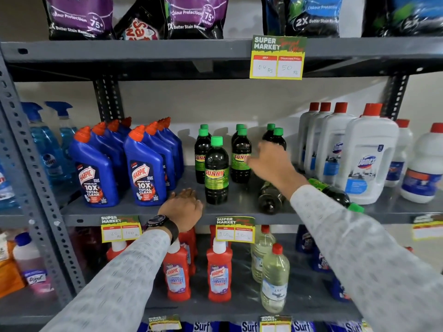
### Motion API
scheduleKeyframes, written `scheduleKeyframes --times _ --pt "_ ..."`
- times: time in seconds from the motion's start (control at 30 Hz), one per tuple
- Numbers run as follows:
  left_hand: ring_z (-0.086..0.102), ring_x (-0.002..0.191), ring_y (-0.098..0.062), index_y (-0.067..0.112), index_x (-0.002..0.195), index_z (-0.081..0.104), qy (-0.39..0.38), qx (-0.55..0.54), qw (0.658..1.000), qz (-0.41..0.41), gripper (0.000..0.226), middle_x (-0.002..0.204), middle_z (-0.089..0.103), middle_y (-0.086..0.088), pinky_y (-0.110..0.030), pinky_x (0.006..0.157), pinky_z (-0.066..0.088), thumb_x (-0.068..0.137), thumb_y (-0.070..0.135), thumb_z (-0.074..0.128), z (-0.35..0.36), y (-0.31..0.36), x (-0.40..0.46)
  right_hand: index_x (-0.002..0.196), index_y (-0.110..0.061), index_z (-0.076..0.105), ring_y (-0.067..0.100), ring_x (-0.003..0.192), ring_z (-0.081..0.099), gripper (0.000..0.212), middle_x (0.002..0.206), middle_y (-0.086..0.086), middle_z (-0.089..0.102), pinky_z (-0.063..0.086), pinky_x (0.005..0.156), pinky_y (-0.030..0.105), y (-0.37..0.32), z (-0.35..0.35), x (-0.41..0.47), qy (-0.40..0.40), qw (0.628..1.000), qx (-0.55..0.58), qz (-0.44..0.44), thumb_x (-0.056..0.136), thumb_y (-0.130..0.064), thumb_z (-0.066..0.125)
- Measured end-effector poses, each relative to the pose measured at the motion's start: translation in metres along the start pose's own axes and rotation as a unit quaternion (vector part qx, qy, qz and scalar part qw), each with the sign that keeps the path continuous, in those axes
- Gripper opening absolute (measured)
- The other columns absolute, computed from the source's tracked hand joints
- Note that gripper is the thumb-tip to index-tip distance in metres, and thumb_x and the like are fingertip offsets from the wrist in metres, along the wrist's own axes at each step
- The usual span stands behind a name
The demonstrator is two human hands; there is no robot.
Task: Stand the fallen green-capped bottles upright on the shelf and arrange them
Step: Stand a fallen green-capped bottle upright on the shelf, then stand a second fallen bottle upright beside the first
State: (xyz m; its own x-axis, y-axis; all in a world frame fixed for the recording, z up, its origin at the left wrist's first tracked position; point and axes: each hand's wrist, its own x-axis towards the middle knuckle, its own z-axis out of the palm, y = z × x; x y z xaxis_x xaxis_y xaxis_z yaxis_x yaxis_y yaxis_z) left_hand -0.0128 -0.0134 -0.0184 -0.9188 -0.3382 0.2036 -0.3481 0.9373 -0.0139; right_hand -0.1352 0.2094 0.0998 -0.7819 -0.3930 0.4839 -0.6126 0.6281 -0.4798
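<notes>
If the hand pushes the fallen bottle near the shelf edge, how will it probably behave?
The fallen bottle is round and lies on its side, so it would probably roll. Its green cap overhangs the shelf front, so it may drop off. Dark liquid suggests some weight.

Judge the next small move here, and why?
Probably bring the right hand back and down to the fallen bottle lying under its wrist, and stand it up. The hand is open and holds nothing, and a second bottle lies beside the white jugs. The left hand rests on the shelf edge.
</notes>
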Motion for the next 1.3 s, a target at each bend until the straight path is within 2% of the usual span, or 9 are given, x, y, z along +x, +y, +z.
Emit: scheduleKeyframes --times 0.17,0.47,0.67,0.77,0.83,0.93,1.1,1.23,1.3 --pt "0.033 0.151 -0.029 0.005 0.148 0.04 0.006 -0.011 1.0 0.001 0.057 0.162 0.036 -0.017 -0.049 0.121 0.026 0.103 0.033 0.02 0.001 -0.002 0.002 0.102 -0.014 0.058 0.028 0.093 0.06 0.05 0.107 0.009 0.062 0.05 0.078 0.039 0.044 -0.008 -0.004 -0.134 0.978 -0.109 0.121 0.083 -0.055 0.076" --pt "0.027 0.154 -0.025 0.006 0.154 0.034 -0.013 -0.027 1.0 -0.005 0.065 0.166 0.029 -0.015 -0.049 0.125 0.019 0.101 0.038 0.016 0.001 -0.003 0.006 0.108 -0.013 0.065 0.032 0.086 0.073 0.036 0.108 0.017 0.072 0.061 0.055 0.038 0.063 0.0 -0.009 -0.185 0.909 0.214 0.307 0.083 -0.029 0.085" --pt "0.025 0.156 -0.025 0.006 0.156 0.03 -0.015 -0.036 0.999 -0.007 0.067 0.168 0.026 -0.014 -0.047 0.126 0.016 0.1 0.039 0.013 0.003 -0.005 0.009 0.096 -0.019 0.057 0.028 0.08 0.074 0.043 0.095 0.01 0.071 0.062 0.052 0.038 0.056 -0.01 -0.001 -0.074 0.922 0.294 0.24 0.075 -0.032 0.092" --pt "0.024 0.156 -0.025 0.006 0.156 0.029 -0.016 -0.036 0.999 -0.005 0.068 0.168 0.026 -0.014 -0.048 0.126 0.017 0.1 0.04 0.013 0.005 -0.006 0.01 0.107 -0.018 0.063 0.026 0.089 0.076 0.053 0.103 0.006 0.075 0.066 0.071 0.045 0.054 -0.006 0.003 0.015 0.928 0.325 0.181 0.069 -0.039 0.093" --pt "0.024 0.156 -0.024 0.007 0.157 0.028 -0.016 -0.031 0.999 -0.008 0.067 0.168 0.025 -0.014 -0.047 0.126 0.017 0.1 0.039 0.013 0.005 -0.006 0.011 0.11 -0.021 0.068 0.015 0.092 0.073 0.053 0.1 -0.005 0.076 0.061 0.079 0.035 0.055 0.004 -0.003 0.076 0.941 0.304 0.128 0.068 -0.04 0.094" --pt "0.024 0.156 -0.024 0.007 0.157 0.029 -0.009 -0.029 0.999 -0.01 0.066 0.168 0.026 -0.013 -0.046 0.126 0.017 0.101 0.038 0.014 0.007 -0.006 0.011 0.126 -0.017 0.064 -0.01 0.082 0.058 0.065 0.09 -0.023 0.063 0.046 0.066 0.007 0.056 0.023 -0.018 0.129 0.955 0.257 0.08 0.072 -0.039 0.093" --pt "0.024 0.156 -0.023 0.007 0.157 0.029 -0.007 -0.034 0.999 -0.012 0.065 0.168 0.026 -0.013 -0.047 0.126 0.016 0.102 0.037 0.016 0.007 -0.006 0.013 0.141 -0.011 0.056 -0.023 0.073 0.057 0.08 0.086 -0.032 0.053 0.043 0.066 -0.001 0.063 0.046 -0.032 0.146 0.961 0.23 0.045 0.074 -0.035 0.092" --pt "0.023 0.156 -0.023 0.007 0.158 0.029 -0.007 -0.029 1.0 -0.009 0.063 0.168 0.025 -0.013 -0.047 0.126 0.015 0.103 0.036 0.017 0.008 -0.005 0.013 0.139 -0.016 0.057 0.005 0.084 0.069 0.074 0.093 -0.019 0.065 0.061 0.081 0.033 0.064 0.053 -0.033 0.132 0.969 0.21 0.021 0.076 -0.036 0.09" --pt "0.023 0.156 -0.023 0.007 0.158 0.029 -0.004 -0.032 0.999 -0.009 0.064 0.168 0.025 -0.012 -0.047 0.127 0.016 0.102 0.037 0.016 0.008 -0.006 0.013 0.14 -0.017 0.056 0.009 0.091 0.067 0.075 0.097 -0.019 0.063 0.058 0.083 0.032 0.065 0.055 -0.031 0.139 0.968 0.209 0.018 0.076 -0.038 0.09"
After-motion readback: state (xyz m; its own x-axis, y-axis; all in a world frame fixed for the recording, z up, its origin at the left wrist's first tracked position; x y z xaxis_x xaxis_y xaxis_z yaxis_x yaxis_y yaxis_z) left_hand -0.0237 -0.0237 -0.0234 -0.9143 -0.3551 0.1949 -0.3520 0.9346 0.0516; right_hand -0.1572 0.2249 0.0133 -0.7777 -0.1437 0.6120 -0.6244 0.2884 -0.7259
